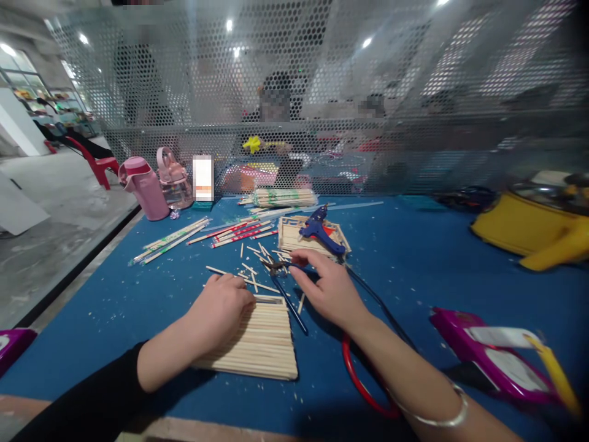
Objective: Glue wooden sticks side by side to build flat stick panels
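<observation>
A flat panel of pale wooden sticks [267, 347] laid side by side lies on the table before me. My left hand [223, 316] rests over its left part, with curled fingers closed at the upper edge; its fingertips are partly hidden. Beyond the panel, wire cutters [278, 266] with blue handles lie spread among short cut sticks [251, 269]. My right hand [326, 287] is at one of those handles, thumb and fingers apart around it. Just past it, a blue glue gun [317, 228] sits on a small tray-like frame of sticks [291, 238].
Bundled sticks [283, 197] and wrapped sticks [172, 240] lie farther back. A pink jug [146, 189] and a clear bottle [175, 184] stand at back left. To the right are a purple object [497, 362] and a yellow container [510, 218]. A perforated metal screen [197, 80] borders the table.
</observation>
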`<state>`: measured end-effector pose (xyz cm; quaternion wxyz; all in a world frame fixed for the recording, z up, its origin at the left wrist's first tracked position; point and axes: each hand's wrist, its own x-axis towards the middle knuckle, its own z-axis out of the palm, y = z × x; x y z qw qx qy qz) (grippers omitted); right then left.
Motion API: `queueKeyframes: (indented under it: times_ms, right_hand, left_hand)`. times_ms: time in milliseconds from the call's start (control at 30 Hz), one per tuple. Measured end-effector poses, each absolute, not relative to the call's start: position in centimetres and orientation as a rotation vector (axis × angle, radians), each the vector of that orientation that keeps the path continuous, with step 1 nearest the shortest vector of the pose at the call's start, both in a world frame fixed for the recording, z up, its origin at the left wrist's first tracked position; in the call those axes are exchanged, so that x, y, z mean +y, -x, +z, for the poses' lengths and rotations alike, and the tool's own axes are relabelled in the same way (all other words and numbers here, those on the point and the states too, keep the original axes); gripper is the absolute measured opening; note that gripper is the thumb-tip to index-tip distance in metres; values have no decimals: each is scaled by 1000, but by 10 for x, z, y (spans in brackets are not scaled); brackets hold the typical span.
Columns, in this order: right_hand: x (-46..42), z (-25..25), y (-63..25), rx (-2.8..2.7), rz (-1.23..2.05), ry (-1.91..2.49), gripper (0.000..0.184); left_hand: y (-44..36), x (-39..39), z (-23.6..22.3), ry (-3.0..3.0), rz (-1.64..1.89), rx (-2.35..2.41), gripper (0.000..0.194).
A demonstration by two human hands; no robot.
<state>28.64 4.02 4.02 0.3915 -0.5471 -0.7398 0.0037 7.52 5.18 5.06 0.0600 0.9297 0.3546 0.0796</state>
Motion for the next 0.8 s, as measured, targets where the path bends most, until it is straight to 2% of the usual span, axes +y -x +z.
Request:
queueKeyframes:
  times_ms: [167,367,600,800]
  right_hand:
    - [40,52,-286,-1895,-46,1386,18]
    - [17,81,-276,-2119,-99,1405,20]
    - [-14,72,-221,-2430,-22,1245,23]
    - [-20,53,-226,-2227,-28,1363,30]
  left_hand:
    - [-62,53,60,-2696,454,1091,27]
    - [-5,30,57,-2291,1073,1443,27]
    - [-1,-1,9,-2023,949,1603,40]
    - [-6,3,8,-2001,947,1573,39]
